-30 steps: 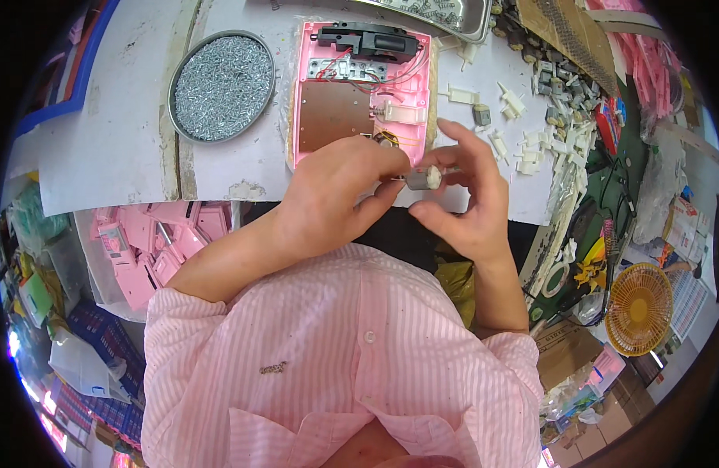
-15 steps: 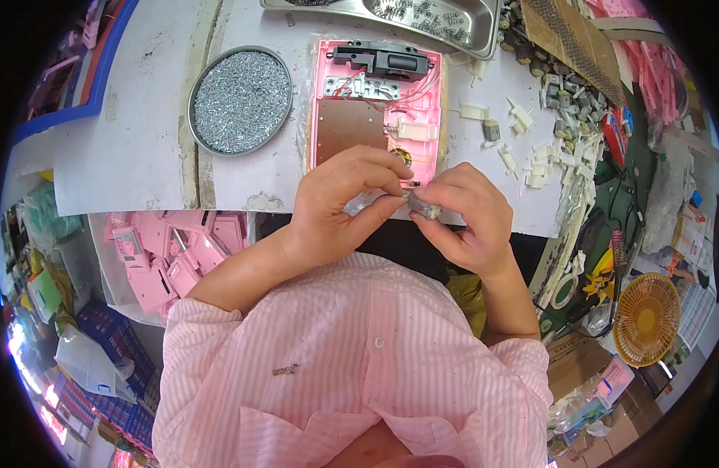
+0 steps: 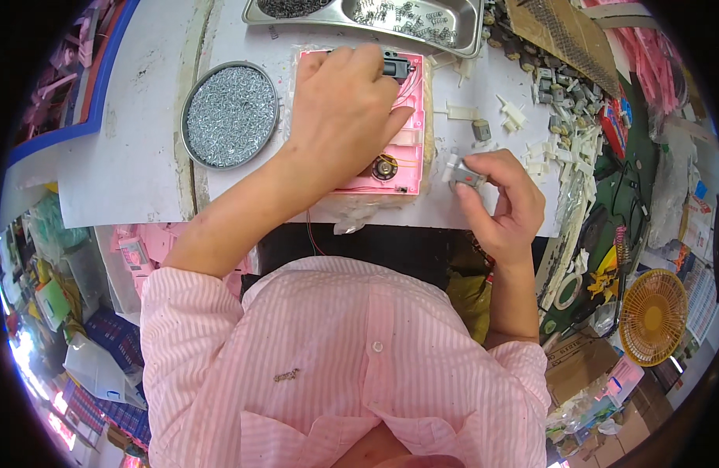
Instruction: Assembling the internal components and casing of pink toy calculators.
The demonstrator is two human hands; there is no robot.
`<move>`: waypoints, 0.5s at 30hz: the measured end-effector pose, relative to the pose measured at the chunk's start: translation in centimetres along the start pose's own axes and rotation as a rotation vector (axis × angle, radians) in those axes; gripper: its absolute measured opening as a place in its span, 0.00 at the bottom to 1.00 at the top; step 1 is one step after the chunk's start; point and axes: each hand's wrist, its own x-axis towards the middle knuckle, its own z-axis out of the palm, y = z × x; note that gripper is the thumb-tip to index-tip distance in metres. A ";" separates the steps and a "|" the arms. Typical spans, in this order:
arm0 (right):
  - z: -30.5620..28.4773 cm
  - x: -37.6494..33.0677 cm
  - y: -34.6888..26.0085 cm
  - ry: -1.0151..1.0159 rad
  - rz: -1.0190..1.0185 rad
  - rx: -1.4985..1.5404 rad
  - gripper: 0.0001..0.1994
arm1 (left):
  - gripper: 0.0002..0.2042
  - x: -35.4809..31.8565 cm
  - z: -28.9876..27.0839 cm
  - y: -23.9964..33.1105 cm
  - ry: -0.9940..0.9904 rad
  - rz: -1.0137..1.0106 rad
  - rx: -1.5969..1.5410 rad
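Note:
My left hand point(image 3: 347, 109) reaches over the pink plastic casing point(image 3: 415, 168) with its fingers bent down at the far end; the fingertips and anything in them are hidden. Beneath that hand, most of the casing's brown board and part of the black unit point(image 3: 397, 67) are covered. A small round speaker point(image 3: 384, 167) and thin wires show inside the casing. To the right of it, my right hand point(image 3: 507, 203) pinches a small grey motor-like block point(image 3: 467, 175) with a white end and a red mark, between thumb and index finger above the white tabletop.
A round dish of small silvery pins point(image 3: 230, 117) stands left of the casing. Beyond it lies a metal tray point(image 3: 472, 39) with springs. White plastic pieces point(image 3: 512, 115) and grey blocks point(image 3: 566, 93) are scattered at the right. Pink parts point(image 3: 149, 246) fill a container below the table's left edge.
My left hand has left the grey block and moved forward over the casing. My right hand has carried the block a little to the right and away from me.

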 end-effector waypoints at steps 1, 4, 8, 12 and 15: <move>-0.3 -0.1 0.1 0.018 0.006 0.005 0.14 | 0.11 0.3 0.1 0.2 -0.009 -0.001 0.044; -0.7 -0.3 0.0 0.015 0.033 -0.025 0.14 | 0.09 0.7 0.6 0.7 -0.024 0.001 0.152; -0.2 0.5 0.0 -0.011 0.016 -0.088 0.14 | 0.07 0.1 1.0 0.1 0.078 0.105 0.052; 0.5 1.9 0.9 -0.085 -0.011 -0.234 0.13 | 0.06 -2.6 -0.9 -1.5 0.151 0.123 -0.239; 2.2 4.2 1.9 -0.154 -0.117 -0.408 0.13 | 0.04 -4.4 -0.4 -2.6 0.194 -0.329 -0.603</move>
